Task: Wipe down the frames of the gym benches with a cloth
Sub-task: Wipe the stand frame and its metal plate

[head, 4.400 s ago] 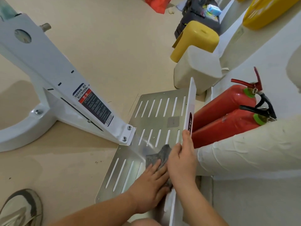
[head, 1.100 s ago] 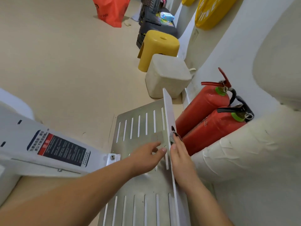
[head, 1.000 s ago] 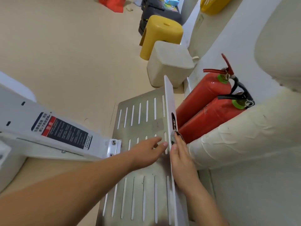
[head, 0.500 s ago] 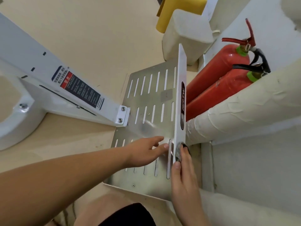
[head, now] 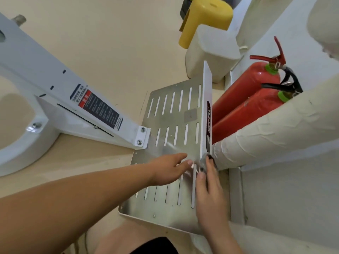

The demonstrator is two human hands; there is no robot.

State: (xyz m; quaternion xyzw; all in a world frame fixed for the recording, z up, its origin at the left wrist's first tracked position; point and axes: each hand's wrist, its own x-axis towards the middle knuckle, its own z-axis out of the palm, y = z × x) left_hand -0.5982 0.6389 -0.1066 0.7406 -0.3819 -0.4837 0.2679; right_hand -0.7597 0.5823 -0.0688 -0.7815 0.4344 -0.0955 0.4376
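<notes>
Far left of the frame, the white frame arm (head: 55, 85) slopes down across the floor (head: 110, 33), its dark warning label (head: 97, 107) facing up, bolted to the slotted metal plate (head: 172, 114) at centre. The left hand (head: 168, 169) lies on that plate, fingers straight and loosely spread. Just right of it, the right hand (head: 211, 195) pinches the grey cloth (head: 203, 161) against the edge of the upright white panel (head: 207, 96), thumb on the near side and fingers curled over. Right again, 2 red fire extinguishers (head: 245, 92) lean beside a white wrapped pipe (head: 275, 129). Upper right, a yellow stool (head: 205, 17) stands behind a white tub-shaped block (head: 211, 50); its inside cannot be seen.
</notes>
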